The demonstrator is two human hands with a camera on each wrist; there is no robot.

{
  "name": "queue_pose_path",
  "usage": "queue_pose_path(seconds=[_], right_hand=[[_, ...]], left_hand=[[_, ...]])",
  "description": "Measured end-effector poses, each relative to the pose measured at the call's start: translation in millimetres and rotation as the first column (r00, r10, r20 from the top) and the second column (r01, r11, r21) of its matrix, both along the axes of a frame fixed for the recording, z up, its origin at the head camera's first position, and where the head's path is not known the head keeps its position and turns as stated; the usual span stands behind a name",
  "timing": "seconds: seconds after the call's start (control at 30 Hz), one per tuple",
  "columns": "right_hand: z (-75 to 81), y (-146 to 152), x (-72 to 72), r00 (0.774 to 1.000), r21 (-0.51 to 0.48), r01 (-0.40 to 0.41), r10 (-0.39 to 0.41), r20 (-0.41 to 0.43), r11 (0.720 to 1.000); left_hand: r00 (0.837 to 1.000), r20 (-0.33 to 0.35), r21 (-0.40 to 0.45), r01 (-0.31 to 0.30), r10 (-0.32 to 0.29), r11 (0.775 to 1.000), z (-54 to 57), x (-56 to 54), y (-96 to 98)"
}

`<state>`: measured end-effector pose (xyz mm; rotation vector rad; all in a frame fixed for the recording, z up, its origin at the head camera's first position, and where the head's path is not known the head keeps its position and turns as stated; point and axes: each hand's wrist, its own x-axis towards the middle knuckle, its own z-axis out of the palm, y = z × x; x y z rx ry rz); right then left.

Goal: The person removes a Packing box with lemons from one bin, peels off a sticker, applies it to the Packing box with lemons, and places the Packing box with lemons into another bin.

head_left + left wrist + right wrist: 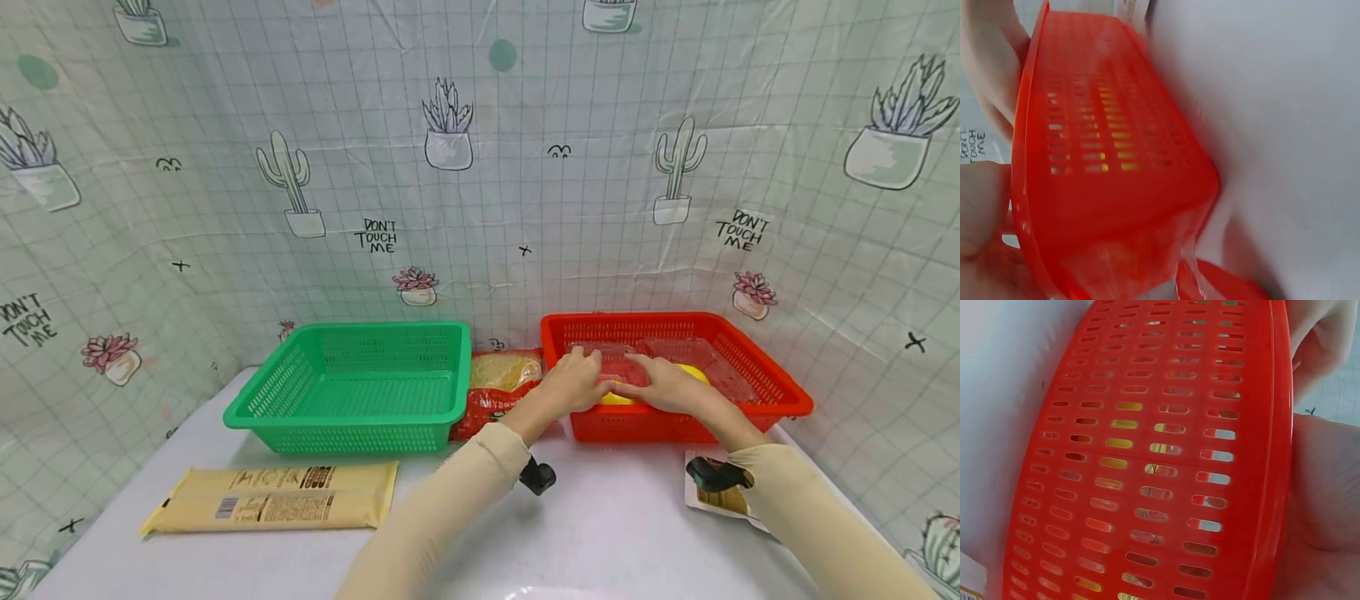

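Both hands reach over the near rim of the red basket [622, 427]. My left hand [573, 382] and right hand [663, 385] face each other, thumbs nearly meeting and fingers bent forward. Between and beyond them lies a clear plastic box [611, 354]. Just under the thumbs shows a yellow item [617, 398], and more yellow [690, 372] appears behind the right hand. From the wrist views, the basket wall [1166, 450] hides most fingers; I cannot tell whether they grip the box. Yellow shows through the slots in the left wrist view's basket [1116, 187].
A second clear box [708, 362] lies in the basket's right side. Left of it, a red packet with a clear window [506, 375] lies beside a green basket [352, 437]. A long beige packet [277, 500] lies front left; a white pouch [720, 496] is under the right forearm.
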<state>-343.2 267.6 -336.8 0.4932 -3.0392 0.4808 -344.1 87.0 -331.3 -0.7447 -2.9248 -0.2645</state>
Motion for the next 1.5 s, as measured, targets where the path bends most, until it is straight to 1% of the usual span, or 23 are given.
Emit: queue_pose_path(seconds=[0.03, 0.1, 0.17, 0.23, 0.33, 0.43, 0.57, 0.73, 0.8, 0.87, 1.0, 1.2, 1.43, 1.5], right_hand=[[0.1, 0, -0.9, 1.000, -0.005, 0.002, -0.002, 0.008, 1.000], [0.5, 1, -2.1, 1.000, -0.012, 0.009, -0.009, 0.026, 1.000], [1.1, 2, -2.6, 0.999, -0.019, 0.020, -0.019, 0.049, 1.000], [1.6, 3, -2.8, 0.997, -0.025, 0.032, -0.031, 0.072, 0.999], [2.0, 6, -3.0, 0.995, -0.029, 0.043, -0.040, 0.089, 0.999], [2.9, 7, -5.4, 0.996, -0.027, 0.051, -0.049, 0.071, 0.998], [6.7, 7, -11.5, 0.997, -0.023, 0.056, -0.054, 0.051, 0.998], [14.2, 1, -18.2, 0.997, -0.026, 0.039, -0.038, 0.061, 0.999], [17.2, -2, -19.7, 0.997, -0.021, 0.038, -0.037, 0.063, 0.999], [19.0, -2, -20.7, 0.997, -0.017, 0.036, -0.035, 0.067, 0.999], [19.6, 1, -20.7, 0.995, -0.025, 0.041, -0.038, 0.091, 0.999], [14.0, 5, -15.5, 0.993, -0.033, 0.063, -0.060, 0.101, 0.997], [-1.8, 5, -10.2, 0.993, -0.041, 0.078, -0.074, 0.094, 0.996], [-4.9, 6, -9.0, 0.992, -0.047, 0.084, -0.079, 0.096, 0.995]], left_hand=[[1.000, 0.015, 0.007, -0.004, 0.004, 1.000, -0.1, 0.0, 2.4], [0.998, 0.059, 0.024, -0.032, 0.031, 0.999, -0.4, -0.6, 7.5], [0.993, 0.099, 0.031, -0.069, 0.065, 0.997, -0.1, -1.2, 12.3], [0.987, 0.124, 0.017, -0.109, 0.106, 0.994, 1.5, -1.8, 17.0], [0.979, 0.126, -0.016, -0.156, 0.157, 0.988, 5.0, -2.7, 22.7], [0.977, 0.103, -0.051, -0.180, 0.185, 0.982, 9.0, -4.7, 26.0], [0.980, 0.066, -0.065, -0.183, 0.187, 0.981, 12.6, -8.2, 26.8], [0.980, 0.015, -0.100, -0.197, 0.200, 0.975, 18.2, -11.2, 23.5], [0.978, 0.010, -0.118, -0.204, 0.206, 0.972, 20.6, -12.5, 22.5], [0.978, 0.022, -0.126, -0.205, 0.210, 0.971, 22.9, -13.0, 22.7], [0.978, 0.042, -0.134, -0.196, 0.203, 0.971, 23.4, -14.3, 25.7], [0.983, 0.023, -0.124, -0.176, 0.180, 0.977, 15.7, -12.6, 28.0], [0.988, 0.046, -0.069, -0.143, 0.147, 0.987, 1.9, -7.9, 26.2], [0.988, 0.051, -0.052, -0.143, 0.146, 0.988, -1.4, -7.2, 26.2]])
